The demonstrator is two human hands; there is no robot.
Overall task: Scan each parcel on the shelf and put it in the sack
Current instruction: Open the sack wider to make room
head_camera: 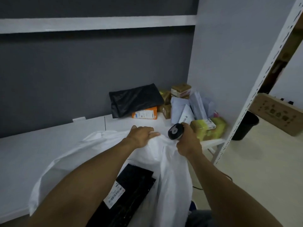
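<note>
A white sack [172,174] hangs open off the front of the white shelf [49,141]. My left hand [141,135] grips its far rim. My right hand [186,141] holds a black barcode scanner [176,131] and also pinches the sack's right rim. Inside the sack lies a black parcel [131,190] with a white label. Further back on the shelf lie a black bag parcel [136,99], an orange box [145,114], several white mailers [186,107], brown taped boxes [180,90] and a yellow-green parcel [208,130].
A white slotted rack upright [255,89] stands at the right, with a cardboard box [278,112] and a black bin [246,126] behind it. A grey wall backs the shelf. A cable runs on the pale floor [254,169].
</note>
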